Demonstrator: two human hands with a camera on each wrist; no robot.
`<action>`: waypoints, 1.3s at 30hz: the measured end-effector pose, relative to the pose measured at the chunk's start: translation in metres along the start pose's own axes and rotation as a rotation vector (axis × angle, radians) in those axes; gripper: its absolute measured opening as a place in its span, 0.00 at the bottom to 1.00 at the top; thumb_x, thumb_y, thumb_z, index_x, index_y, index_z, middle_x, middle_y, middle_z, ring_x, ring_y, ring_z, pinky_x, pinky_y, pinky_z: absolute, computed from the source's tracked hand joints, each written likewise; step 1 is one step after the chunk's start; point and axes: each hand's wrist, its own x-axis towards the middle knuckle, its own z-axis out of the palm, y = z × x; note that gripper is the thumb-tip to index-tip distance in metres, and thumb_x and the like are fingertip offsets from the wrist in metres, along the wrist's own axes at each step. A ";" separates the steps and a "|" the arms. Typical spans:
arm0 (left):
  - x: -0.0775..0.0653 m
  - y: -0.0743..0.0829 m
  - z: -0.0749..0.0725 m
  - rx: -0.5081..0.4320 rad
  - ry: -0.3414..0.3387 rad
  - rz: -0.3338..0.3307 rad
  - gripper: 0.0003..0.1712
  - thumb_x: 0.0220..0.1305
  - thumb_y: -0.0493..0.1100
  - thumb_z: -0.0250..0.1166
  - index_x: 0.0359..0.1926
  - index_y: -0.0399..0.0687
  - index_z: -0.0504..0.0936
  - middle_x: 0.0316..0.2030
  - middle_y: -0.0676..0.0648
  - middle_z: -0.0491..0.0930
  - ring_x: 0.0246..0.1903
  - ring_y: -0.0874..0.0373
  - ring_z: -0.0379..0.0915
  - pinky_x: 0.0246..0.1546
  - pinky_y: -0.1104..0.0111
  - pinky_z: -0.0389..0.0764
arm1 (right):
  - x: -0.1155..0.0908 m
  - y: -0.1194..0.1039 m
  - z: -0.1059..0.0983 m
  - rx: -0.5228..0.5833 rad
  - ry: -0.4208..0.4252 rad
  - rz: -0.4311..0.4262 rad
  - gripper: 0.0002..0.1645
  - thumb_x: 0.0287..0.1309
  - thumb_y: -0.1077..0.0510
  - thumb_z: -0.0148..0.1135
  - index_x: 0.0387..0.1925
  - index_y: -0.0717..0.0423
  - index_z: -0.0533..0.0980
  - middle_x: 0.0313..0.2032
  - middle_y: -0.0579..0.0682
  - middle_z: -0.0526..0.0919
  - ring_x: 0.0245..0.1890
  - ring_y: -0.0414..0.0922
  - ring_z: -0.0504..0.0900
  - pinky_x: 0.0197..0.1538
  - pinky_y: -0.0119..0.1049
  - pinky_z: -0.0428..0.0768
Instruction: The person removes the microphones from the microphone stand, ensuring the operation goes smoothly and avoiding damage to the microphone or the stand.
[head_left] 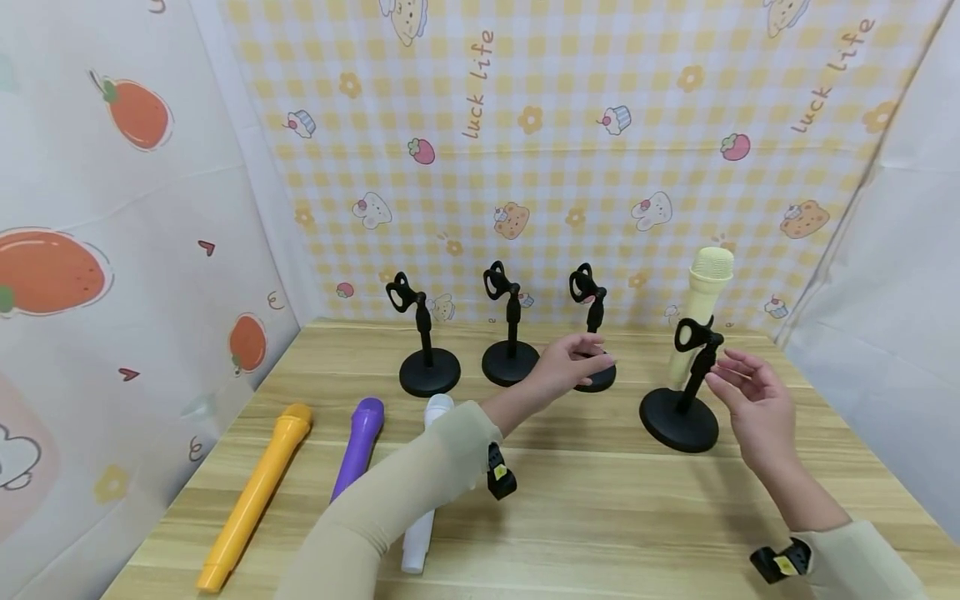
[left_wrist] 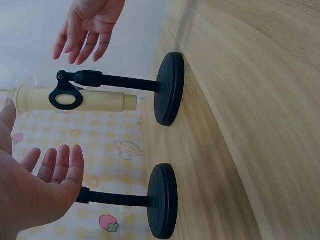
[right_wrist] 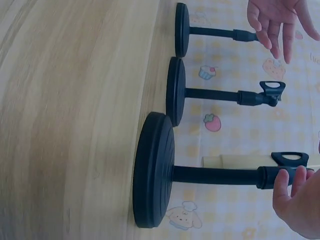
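Note:
A pale yellow microphone (head_left: 710, 279) stands tilted in the clip of the rightmost black microphone stand (head_left: 703, 367); its lower part shows behind the stand. Beside that stand's neck is my right hand (head_left: 761, 408), fingers loosely bent and nothing between them. The left wrist view shows a gap between this right hand (left_wrist: 95, 27) and the stand. My left hand (head_left: 562, 367) hovers with relaxed, spread fingers, holding nothing, and overlaps another black stand (head_left: 595, 321) in the head view. In the left wrist view, the microphone (left_wrist: 100, 100) passes through the clip ring.
Two more black stands (head_left: 512, 333) (head_left: 426, 342) line the back left. On the left side of the wooden table (head_left: 600, 517) lie an orange microphone (head_left: 255, 500), a purple one (head_left: 358, 446) and a white one (head_left: 418, 537), partly behind my left sleeve. Patterned cloth (head_left: 540, 183) hangs behind.

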 end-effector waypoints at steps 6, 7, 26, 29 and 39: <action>0.008 0.007 0.012 0.002 -0.011 0.040 0.26 0.62 0.49 0.69 0.60 0.49 0.77 0.43 0.57 0.78 0.40 0.65 0.75 0.42 0.63 0.82 | 0.002 0.001 -0.003 -0.027 0.125 0.070 0.22 0.51 0.76 0.67 0.46 0.55 0.80 0.38 0.44 0.82 0.40 0.36 0.81 0.40 0.20 0.77; 0.009 0.008 0.013 0.007 -0.012 0.047 0.26 0.62 0.49 0.69 0.60 0.49 0.76 0.44 0.57 0.78 0.41 0.65 0.76 0.43 0.62 0.82 | 0.003 0.002 -0.004 -0.030 0.130 0.075 0.21 0.51 0.76 0.67 0.46 0.55 0.80 0.38 0.45 0.82 0.40 0.37 0.81 0.40 0.19 0.77; 0.051 0.013 0.050 -0.035 0.080 0.095 0.24 0.62 0.52 0.69 0.58 0.57 0.79 0.51 0.56 0.78 0.45 0.67 0.74 0.41 0.69 0.78 | 0.009 0.031 -0.010 0.059 0.016 0.186 0.25 0.55 0.72 0.67 0.52 0.53 0.72 0.39 0.42 0.79 0.39 0.33 0.80 0.39 0.22 0.79; 0.058 0.018 0.060 -0.021 0.085 0.089 0.24 0.61 0.52 0.69 0.58 0.59 0.78 0.51 0.59 0.78 0.47 0.67 0.73 0.43 0.69 0.78 | 0.010 0.035 -0.010 0.057 0.030 0.206 0.25 0.55 0.72 0.66 0.52 0.51 0.72 0.39 0.42 0.79 0.39 0.33 0.80 0.38 0.22 0.79; 0.074 0.026 0.086 0.011 0.131 0.033 0.28 0.59 0.53 0.71 0.61 0.62 0.76 0.51 0.61 0.76 0.49 0.65 0.73 0.45 0.67 0.78 | 0.015 0.041 0.006 0.039 0.131 0.265 0.28 0.54 0.73 0.67 0.51 0.45 0.71 0.38 0.42 0.77 0.39 0.32 0.80 0.39 0.21 0.78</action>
